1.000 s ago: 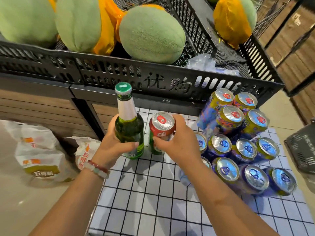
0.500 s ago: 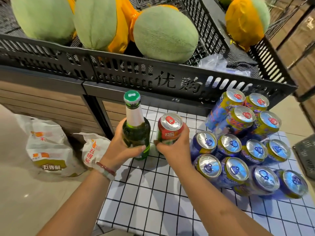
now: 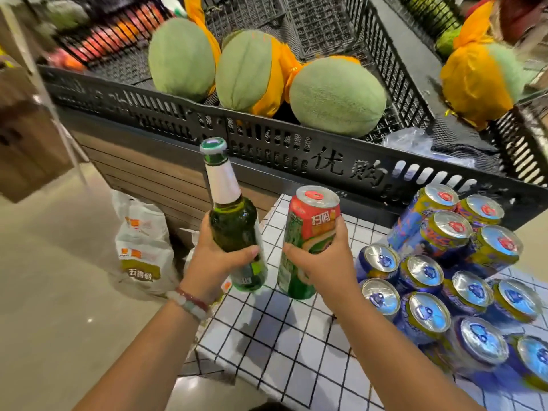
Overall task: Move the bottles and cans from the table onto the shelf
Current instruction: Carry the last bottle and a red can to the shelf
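Observation:
My left hand (image 3: 216, 259) grips a green glass bottle (image 3: 229, 215) with a white neck label, lifted above the table's left edge and tilted a little. My right hand (image 3: 323, 259) grips a red and green can (image 3: 308, 229), also raised off the table. Both are held side by side over the white checked tablecloth (image 3: 278, 342). Several blue and yellow cans (image 3: 439, 280) stand packed together on the right of the table, some stacked on a second layer.
A black plastic crate (image 3: 267, 146) with green melons (image 3: 338, 96) in orange wrapping stands just behind the table. White printed bags (image 3: 142, 250) lie on the floor to the left. A brown box (image 3: 26, 137) is at the far left.
Both hands have lifted the bottle and the can up off the table. The view has tilted up and pulled back, showing more of the crates.

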